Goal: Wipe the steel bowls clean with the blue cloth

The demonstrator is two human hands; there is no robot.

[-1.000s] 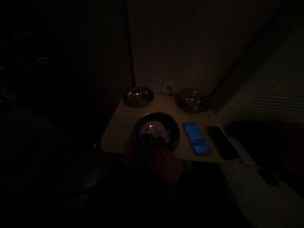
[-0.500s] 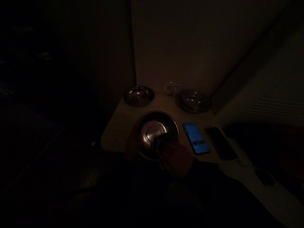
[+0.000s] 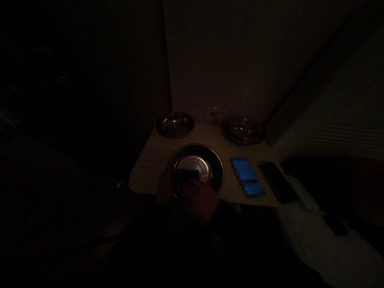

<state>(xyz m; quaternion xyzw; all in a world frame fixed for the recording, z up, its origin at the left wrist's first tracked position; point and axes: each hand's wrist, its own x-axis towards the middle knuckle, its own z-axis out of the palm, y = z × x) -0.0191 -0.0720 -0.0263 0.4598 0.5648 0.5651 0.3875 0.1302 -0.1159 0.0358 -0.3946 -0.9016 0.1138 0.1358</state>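
Note:
A round shiny metal bowl [image 3: 215,160] rests near the front of a small wooden table [image 3: 150,160]. At its left rim is my left hand [image 3: 165,188], closed around the edge. My right hand [image 3: 199,200] reaches over the front rim and presses a dark cloth [image 3: 189,174] against the inside, toward the left. The fingers are closed on the cloth and partly hidden. The scene is very dark, so the cloth's folds hardly show.
Another metal bowl [image 3: 175,125] sits at the back left, and a stack of metal dishes [image 3: 245,130] at the back right. A lit phone [image 3: 246,176] and a dark phone [image 3: 279,182] lie at the right. Behind, the wall has a socket [image 3: 215,113].
My right hand has moved left across the bowl with the cloth. My left hand stays at the left rim. The whole view has shifted slightly.

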